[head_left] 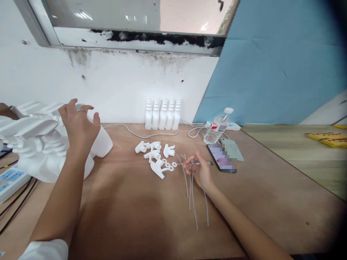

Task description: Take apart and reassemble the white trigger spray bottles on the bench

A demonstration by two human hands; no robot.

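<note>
My left hand (81, 124), a ring on one finger, is over a heap of large white plastic bottles (32, 155) with its fingers apart and curved. I cannot tell whether it touches them. In the fingers of my right hand (199, 169) is a slim pen-like tool (193, 163), its thin tip pointing left at small white ring washers (174, 164). White spray trigger heads (157, 169) lie in a loose group left of the washers. Several thin translucent tubes (193, 202) lie under and in front of my right hand.
Several white bottles (162, 115) stand in a row against the wall. A clear water bottle (217, 128), a phone (221, 159) and a pale green flat item (234, 148) are at the right. A power strip (13, 180) with black cables lies at the left.
</note>
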